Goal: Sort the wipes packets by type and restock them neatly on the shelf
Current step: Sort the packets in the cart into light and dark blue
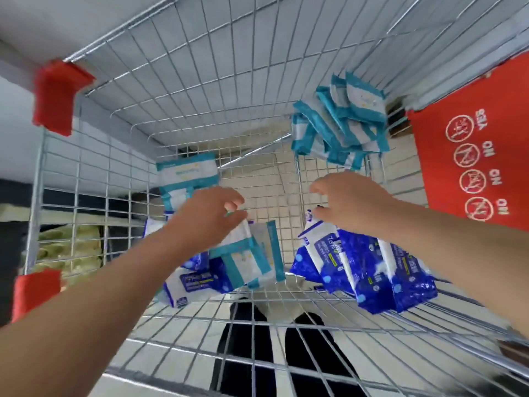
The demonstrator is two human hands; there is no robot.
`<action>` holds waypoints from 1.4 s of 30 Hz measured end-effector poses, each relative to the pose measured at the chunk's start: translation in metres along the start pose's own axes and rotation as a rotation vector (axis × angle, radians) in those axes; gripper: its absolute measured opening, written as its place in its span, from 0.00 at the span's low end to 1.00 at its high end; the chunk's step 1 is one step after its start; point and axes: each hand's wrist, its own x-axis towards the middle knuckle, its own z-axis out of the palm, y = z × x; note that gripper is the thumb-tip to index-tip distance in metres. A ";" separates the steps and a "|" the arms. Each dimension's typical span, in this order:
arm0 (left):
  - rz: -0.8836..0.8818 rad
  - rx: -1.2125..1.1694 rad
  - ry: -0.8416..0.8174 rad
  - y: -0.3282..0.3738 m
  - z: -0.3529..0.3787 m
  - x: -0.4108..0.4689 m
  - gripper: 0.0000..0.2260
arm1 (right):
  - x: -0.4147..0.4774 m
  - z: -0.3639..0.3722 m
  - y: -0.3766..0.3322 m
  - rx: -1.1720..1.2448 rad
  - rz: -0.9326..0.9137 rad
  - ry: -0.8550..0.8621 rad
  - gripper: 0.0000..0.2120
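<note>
Step in hand: sorting, down inside the wire cart (200, 81); no shelf in sight, so restocking looks some way off.
Left hand (211, 216): at 7 o'clock in the basket, fingers curled and pinching the top edge of a teal-and-white packet (249, 253) that leans on the mixed pile.
Right hand (352, 204): at 4 o'clock, arched over the row of dark blue packets (400, 270); touching or gripping, I cannot tell.
Sorted so far: a tidy fan of teal packets (337, 121) up at 1 o'clock, another teal packet (186, 173) propped at 10 o'clock.
Next move, I reckon: lift the pinched packet clear of the blue packet beneath (194, 282) and carry it across to the teal fan.
Materials: soft, glossy film pouches, flat and pillowy with crimped ends, so they will likely slide and flop; the mesh is rigid and open.
Also there: a red seat flap (472, 156) at 3 o'clock.
</note>
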 end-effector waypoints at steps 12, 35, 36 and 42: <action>-0.151 0.302 -0.147 -0.119 -0.019 0.002 0.13 | 0.072 0.083 -0.102 0.374 -0.047 -0.149 0.26; -0.100 0.133 0.019 -0.147 -0.020 0.065 0.17 | 0.155 0.073 -0.119 0.744 0.103 -0.051 0.22; -0.103 0.157 0.006 -0.148 -0.021 0.068 0.15 | 0.161 0.073 -0.122 0.818 0.136 -0.050 0.22; -0.202 -0.046 0.186 -0.146 -0.026 0.073 0.03 | 0.193 0.086 -0.130 0.913 0.287 0.051 0.20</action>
